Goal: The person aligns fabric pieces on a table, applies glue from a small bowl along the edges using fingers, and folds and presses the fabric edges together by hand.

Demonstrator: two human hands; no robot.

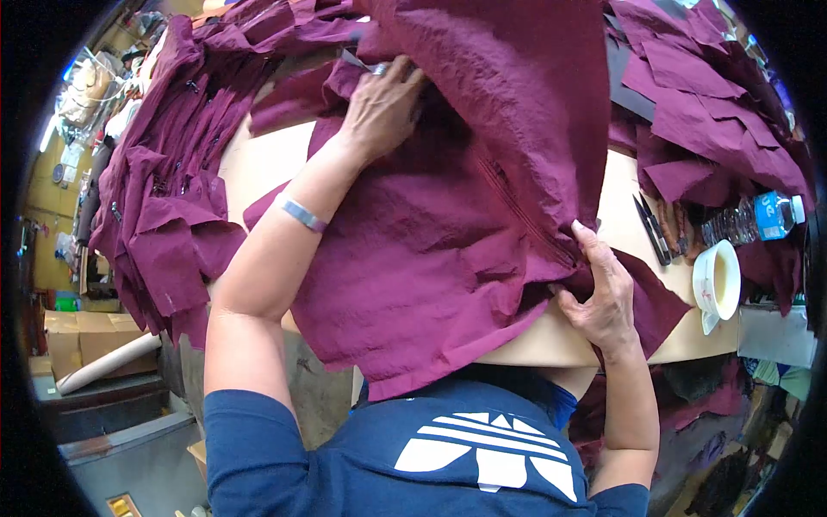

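A large maroon fabric piece with a zipper along it spreads over the pale table and hangs past its front edge. One part of the fabric rises toward the top of the view. My left hand, with a ring on one finger, reaches over the fabric at the upper middle; its fingertips are partly hidden in the folds. At the zipper's lower end, my right hand has the fabric between its thumb and fingers.
Zippered maroon pieces pile up at the left, more maroon pieces at the right. Near the right edge are dark tweezers, a water bottle and a tape roll. Cardboard boxes stand lower left.
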